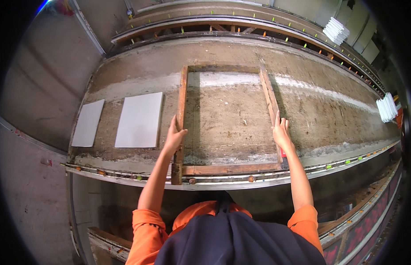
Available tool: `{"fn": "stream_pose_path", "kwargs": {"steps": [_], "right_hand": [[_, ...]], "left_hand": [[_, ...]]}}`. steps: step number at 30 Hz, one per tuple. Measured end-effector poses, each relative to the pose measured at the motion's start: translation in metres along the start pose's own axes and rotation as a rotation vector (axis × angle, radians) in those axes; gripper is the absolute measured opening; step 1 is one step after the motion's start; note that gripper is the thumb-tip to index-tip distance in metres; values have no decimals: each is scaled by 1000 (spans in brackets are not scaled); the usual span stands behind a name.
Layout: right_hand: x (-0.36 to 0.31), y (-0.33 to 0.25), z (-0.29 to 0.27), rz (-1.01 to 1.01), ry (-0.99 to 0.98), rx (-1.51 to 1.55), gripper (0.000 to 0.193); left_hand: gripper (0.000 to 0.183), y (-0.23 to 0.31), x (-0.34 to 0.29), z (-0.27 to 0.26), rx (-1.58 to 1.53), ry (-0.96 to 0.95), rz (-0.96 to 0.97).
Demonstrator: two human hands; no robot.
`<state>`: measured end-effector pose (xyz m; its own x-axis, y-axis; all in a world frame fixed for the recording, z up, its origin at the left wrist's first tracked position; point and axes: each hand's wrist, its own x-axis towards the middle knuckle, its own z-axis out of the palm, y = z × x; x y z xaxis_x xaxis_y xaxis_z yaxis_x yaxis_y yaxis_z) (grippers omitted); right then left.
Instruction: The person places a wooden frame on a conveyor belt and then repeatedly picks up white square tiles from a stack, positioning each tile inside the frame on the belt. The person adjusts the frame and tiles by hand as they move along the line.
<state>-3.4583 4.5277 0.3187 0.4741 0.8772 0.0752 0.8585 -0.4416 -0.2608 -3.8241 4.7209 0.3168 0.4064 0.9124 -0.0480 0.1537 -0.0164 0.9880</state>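
Holding a wooden frame [232,169] by both sides. Frame is over the table [333,110], worn tabletop visible through its middle; near left corner reaches over the table's front rail [302,171]. Fully flat or slightly raised: can't tell.

Step in hand, as judged: steadying or lining up the frame. Next move probably calls for an even grip on both sides so it doesn't twist, plus care at that overhanging corner.

Left hand [173,138] pinches the left side bar [183,99], thumb toward the inside of the frame, fingers on the outer side; undersides hidden. Right hand [282,134] seems to pinch the right side bar [268,95], index finger pointing along it, away from the person; lower fingers hidden. Hands about level, forearms angled up past the frame's near end.

Small red thing [283,153] by the frame's right side, under the wrist, kind unclear. Left of frame: white panel [139,121], then another white panel [88,123] farther out. Well right of frame: white stack [386,107]. Beyond frame: second table [205,21]. Near side of frame: dark apron [240,240], orange sleeves [147,225].
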Motion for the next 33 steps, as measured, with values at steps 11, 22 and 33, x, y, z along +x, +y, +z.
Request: {"fn": "stream_pose_path", "kwargs": {"steps": [11, 22, 33], "right_hand": [[-3, 6, -13, 91, -35, -75, 72], [0, 5, -9, 91, 59, -73, 88], [7, 27, 1, -7, 47, -2, 89]], "left_hand": [[82, 4, -3, 20, 190, -71, 47], [77, 9, -8, 17, -98, -57, -75], [85, -19, 0, 19, 268, 11, 177]]}}
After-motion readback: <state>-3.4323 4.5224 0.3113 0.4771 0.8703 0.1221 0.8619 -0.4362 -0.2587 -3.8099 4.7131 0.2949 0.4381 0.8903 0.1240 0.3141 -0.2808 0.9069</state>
